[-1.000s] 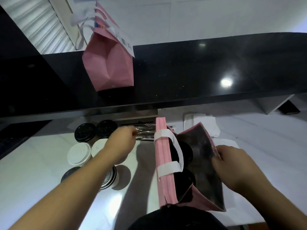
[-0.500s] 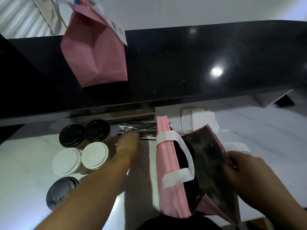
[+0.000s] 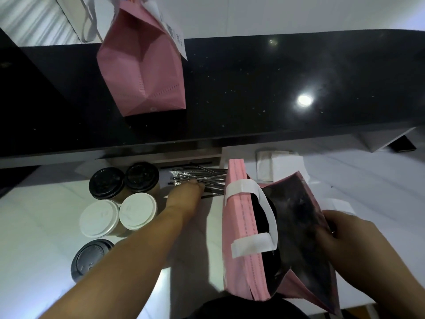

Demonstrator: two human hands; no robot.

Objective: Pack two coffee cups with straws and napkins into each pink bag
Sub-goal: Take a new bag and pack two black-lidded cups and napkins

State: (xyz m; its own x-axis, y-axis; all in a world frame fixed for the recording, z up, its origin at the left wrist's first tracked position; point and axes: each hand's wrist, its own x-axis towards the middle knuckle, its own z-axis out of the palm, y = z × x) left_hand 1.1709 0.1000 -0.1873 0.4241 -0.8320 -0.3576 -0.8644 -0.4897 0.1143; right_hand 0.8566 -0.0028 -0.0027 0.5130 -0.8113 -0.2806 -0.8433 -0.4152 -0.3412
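- The left hand (image 3: 185, 196) is stretched forward over the white counter (image 3: 46, 203), the forearm coming in from the lower left.
- Its fingers (image 3: 195, 184) lie on the pile of wrapped straws (image 3: 204, 178); I cannot tell if they pinch one or only touch.
- The right hand (image 3: 351, 240) stays low on the right, fingers curled on the edge of the pink bag (image 3: 241, 226) and holding its mouth open.
- Inside the bag a dark cup lid (image 3: 262, 217) shows.
- Napkins (image 3: 278, 164) lie just behind the bag.
- Five lidded coffee cups (image 3: 138, 210) stand left of the left hand.
- A second pink bag (image 3: 142, 72) stands on the black upper counter (image 3: 276, 88).
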